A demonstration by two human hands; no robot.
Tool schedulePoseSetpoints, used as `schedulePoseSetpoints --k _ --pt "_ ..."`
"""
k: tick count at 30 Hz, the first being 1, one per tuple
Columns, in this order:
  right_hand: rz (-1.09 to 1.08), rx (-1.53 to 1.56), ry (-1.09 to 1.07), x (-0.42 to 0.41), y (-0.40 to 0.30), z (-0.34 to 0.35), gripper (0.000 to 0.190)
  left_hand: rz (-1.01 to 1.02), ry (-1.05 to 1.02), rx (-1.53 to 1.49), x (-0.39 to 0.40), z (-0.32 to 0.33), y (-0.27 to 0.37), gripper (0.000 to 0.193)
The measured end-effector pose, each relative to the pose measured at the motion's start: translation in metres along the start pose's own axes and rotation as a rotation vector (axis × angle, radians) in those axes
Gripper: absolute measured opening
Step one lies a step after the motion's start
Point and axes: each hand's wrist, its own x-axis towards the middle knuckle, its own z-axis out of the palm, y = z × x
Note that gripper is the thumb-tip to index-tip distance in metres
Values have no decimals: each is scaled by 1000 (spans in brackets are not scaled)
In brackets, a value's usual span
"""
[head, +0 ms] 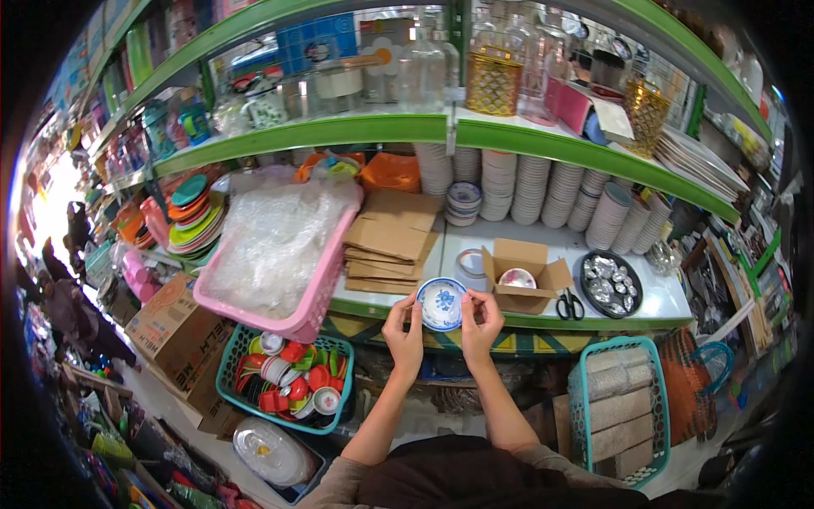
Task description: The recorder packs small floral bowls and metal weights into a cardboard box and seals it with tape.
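Note:
Between my two hands is a small white bowl with a blue floral pattern (441,304), its inside facing me. My left hand (405,331) pinches its left rim, and my right hand (480,324) pinches the right rim. Just beyond, on the white shelf, stands an open cardboard box (524,273) with a patterned bowl (517,278) inside. Flattened cardboard pieces (385,235) lie stacked to the left. Black-handled scissors (570,305) rest right of the box, beside a black round tray (612,284) of foil-like silvery pieces. A short stack of blue-patterned bowls (463,202) stands behind.
A pink basket of bubble wrap (273,254) overhangs the shelf's left part. Below it are a teal basket of small colourful dishes (286,382) and cardboard cartons (181,337). Another teal basket holding wrapped bundles (620,407) stands lower right. Bowl stacks (531,191) line the shelf's back beneath a green-edged upper shelf (356,135).

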Motion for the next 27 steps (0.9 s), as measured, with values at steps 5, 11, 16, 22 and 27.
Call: schedulePoseSetpoints --k 5,11,16,22,27 --pt "-52 -71 51 32 5 -34 10 38 -70 34 6 43 -14 18" --pt "-195 -181 81 68 6 -71 8 111 -157 80 14 88 -13 19" --pt "-213 -136 92 103 -9 -88 7 277 -289 228 36 116 -7 22" --pt "-180 -413 -29 147 4 -117 10 228 -436 266 62 142 -12 22" --pt "-71 -818 -229 160 18 -137 11 221 -542 505 69 146 -26 18"
